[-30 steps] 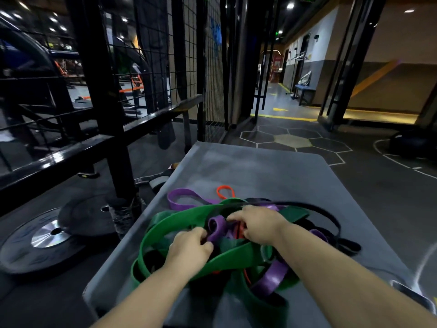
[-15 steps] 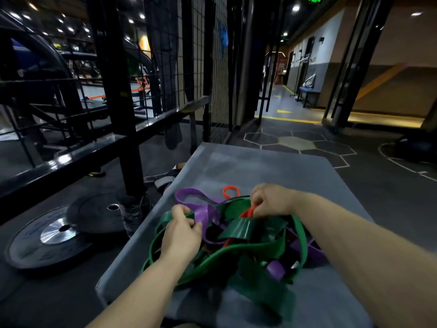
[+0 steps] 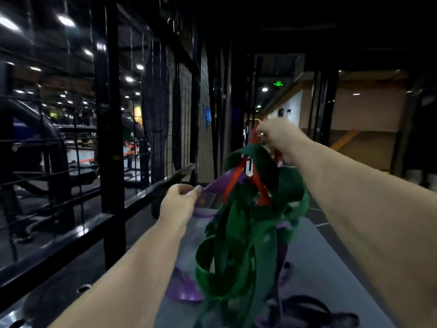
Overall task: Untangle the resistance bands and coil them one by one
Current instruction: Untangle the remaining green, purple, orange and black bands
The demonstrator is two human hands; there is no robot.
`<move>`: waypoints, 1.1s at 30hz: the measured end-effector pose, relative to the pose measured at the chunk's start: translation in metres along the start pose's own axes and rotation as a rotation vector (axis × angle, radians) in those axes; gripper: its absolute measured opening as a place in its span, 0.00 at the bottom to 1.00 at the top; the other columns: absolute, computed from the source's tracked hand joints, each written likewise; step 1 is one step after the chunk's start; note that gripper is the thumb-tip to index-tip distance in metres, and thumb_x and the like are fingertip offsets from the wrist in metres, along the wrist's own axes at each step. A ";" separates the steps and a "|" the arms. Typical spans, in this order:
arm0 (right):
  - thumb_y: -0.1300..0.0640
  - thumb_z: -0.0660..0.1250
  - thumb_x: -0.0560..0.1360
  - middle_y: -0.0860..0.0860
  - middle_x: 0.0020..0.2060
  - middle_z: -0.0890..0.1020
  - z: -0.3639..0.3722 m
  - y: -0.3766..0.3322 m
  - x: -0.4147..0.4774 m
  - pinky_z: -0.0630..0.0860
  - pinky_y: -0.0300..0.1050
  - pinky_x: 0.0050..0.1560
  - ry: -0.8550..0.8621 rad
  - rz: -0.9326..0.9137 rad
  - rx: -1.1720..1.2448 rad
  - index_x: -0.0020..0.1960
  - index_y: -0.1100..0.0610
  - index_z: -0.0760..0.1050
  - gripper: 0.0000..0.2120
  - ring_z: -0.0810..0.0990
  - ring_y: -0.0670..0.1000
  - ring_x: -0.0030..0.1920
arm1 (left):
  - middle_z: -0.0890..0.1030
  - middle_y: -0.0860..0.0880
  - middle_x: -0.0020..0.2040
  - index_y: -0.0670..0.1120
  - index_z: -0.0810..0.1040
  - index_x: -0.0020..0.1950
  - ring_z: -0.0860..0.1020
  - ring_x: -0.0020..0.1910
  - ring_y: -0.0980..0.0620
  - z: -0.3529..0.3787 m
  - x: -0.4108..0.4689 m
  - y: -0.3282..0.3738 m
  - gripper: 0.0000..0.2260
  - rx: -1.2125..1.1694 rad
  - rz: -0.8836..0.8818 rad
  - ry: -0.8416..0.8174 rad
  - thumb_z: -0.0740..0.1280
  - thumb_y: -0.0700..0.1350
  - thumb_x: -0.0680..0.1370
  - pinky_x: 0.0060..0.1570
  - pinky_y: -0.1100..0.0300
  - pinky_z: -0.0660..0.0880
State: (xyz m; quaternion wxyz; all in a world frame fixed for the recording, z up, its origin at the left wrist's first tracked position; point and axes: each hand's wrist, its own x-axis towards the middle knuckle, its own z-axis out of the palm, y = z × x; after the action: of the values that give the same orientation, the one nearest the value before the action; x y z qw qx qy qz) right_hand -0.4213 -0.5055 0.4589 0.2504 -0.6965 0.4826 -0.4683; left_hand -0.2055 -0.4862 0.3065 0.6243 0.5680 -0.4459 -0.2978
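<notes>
A tangle of resistance bands hangs in the air above the grey mat (image 3: 316,263). My right hand (image 3: 279,136) is raised high and pinches the thin red band (image 3: 233,183), which runs down through the knot. Wide green bands (image 3: 238,245) dangle from the red one in loops. My left hand (image 3: 179,204), lower and to the left, grips a purple band (image 3: 220,183) and pulls it sideways out of the bundle. More purple band (image 3: 182,290) and a black band (image 3: 305,304) trail on the mat below.
A black steel rack (image 3: 111,138) with wire mesh and a horizontal rail (image 3: 71,240) runs along the left. A dim corridor with beige walls opens behind on the right. The picture is blurred by motion.
My right hand has lifted the red band from the mat up to head height, and the green bands have come up with it. The left hand rose, pulling the purple band leftward.
</notes>
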 end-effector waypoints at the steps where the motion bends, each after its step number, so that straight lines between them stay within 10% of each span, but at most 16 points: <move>1: 0.60 0.63 0.74 0.54 0.31 0.71 -0.001 -0.002 0.000 0.63 0.43 0.28 -0.149 0.011 -0.179 0.36 0.56 0.72 0.08 0.67 0.51 0.27 | 0.83 0.45 0.45 0.49 0.79 0.49 0.81 0.45 0.39 0.001 -0.001 0.008 0.14 0.121 0.047 -0.018 0.69 0.58 0.71 0.43 0.50 0.78; 4: 0.61 0.64 0.74 0.55 0.34 0.72 -0.005 -0.010 0.001 0.65 0.43 0.29 -0.154 -0.064 -0.582 0.41 0.58 0.75 0.04 0.72 0.54 0.31 | 0.80 0.50 0.41 0.51 0.77 0.47 0.77 0.44 0.46 0.000 -0.015 0.026 0.10 0.390 0.174 0.043 0.66 0.56 0.77 0.41 0.56 0.71; 7: 0.59 0.63 0.73 0.55 0.32 0.69 -0.004 -0.007 0.006 0.63 0.45 0.30 0.099 -0.117 -0.274 0.36 0.58 0.70 0.07 0.69 0.55 0.34 | 0.76 0.55 0.39 0.51 0.75 0.48 0.75 0.42 0.52 0.005 -0.030 0.043 0.11 0.288 0.291 0.025 0.65 0.58 0.77 0.36 0.59 0.67; 10: 0.58 0.63 0.76 0.52 0.31 0.70 0.007 -0.001 -0.006 0.65 0.41 0.29 -0.178 0.023 -0.348 0.36 0.55 0.69 0.10 0.68 0.52 0.31 | 0.78 0.54 0.52 0.48 0.74 0.59 0.76 0.51 0.55 0.018 -0.041 0.050 0.18 0.221 0.303 -0.153 0.68 0.58 0.75 0.45 0.65 0.70; 15: 0.56 0.62 0.75 0.50 0.35 0.73 -0.020 -0.041 0.018 0.68 0.45 0.36 0.494 -0.215 0.218 0.39 0.54 0.70 0.07 0.71 0.50 0.35 | 0.73 0.55 0.63 0.50 0.65 0.72 0.71 0.60 0.57 0.038 -0.043 0.048 0.31 0.298 0.331 -0.386 0.70 0.59 0.73 0.58 0.63 0.66; 19: 0.59 0.61 0.79 0.54 0.36 0.74 -0.021 -0.060 0.015 0.71 0.46 0.33 0.030 -0.144 -0.027 0.49 0.59 0.75 0.05 0.74 0.54 0.35 | 0.72 0.56 0.64 0.52 0.62 0.71 0.71 0.58 0.57 0.055 -0.042 0.049 0.31 0.275 0.295 -0.445 0.70 0.59 0.73 0.56 0.66 0.67; 24: 0.55 0.61 0.76 0.49 0.33 0.73 -0.045 -0.082 0.032 0.70 0.43 0.34 0.437 -0.335 0.052 0.39 0.53 0.70 0.08 0.72 0.50 0.34 | 0.78 0.54 0.58 0.55 0.66 0.65 0.77 0.57 0.50 0.067 -0.033 0.053 0.33 0.456 0.323 -0.253 0.67 0.71 0.67 0.63 0.52 0.72; 28: 0.56 0.64 0.78 0.50 0.35 0.76 -0.040 -0.068 0.018 0.73 0.43 0.33 0.065 -0.167 -0.228 0.40 0.53 0.73 0.07 0.74 0.49 0.33 | 0.75 0.57 0.49 0.52 0.67 0.62 0.76 0.50 0.55 0.067 -0.043 0.059 0.24 0.273 0.218 -0.420 0.67 0.64 0.73 0.51 0.60 0.72; 33: 0.59 0.63 0.78 0.51 0.30 0.69 -0.039 -0.067 0.012 0.59 0.40 0.24 0.003 -0.217 0.052 0.37 0.54 0.69 0.11 0.63 0.47 0.26 | 0.80 0.55 0.46 0.54 0.74 0.51 0.79 0.48 0.55 0.083 -0.051 0.046 0.11 0.235 0.242 -0.460 0.69 0.58 0.75 0.49 0.61 0.71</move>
State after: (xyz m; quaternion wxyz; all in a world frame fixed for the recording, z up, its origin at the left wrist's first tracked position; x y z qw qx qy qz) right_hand -0.4260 -0.4851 0.5346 0.2156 -0.7372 0.3923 -0.5062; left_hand -0.3075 -0.4696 0.3362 0.4677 0.4968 -0.6718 -0.2884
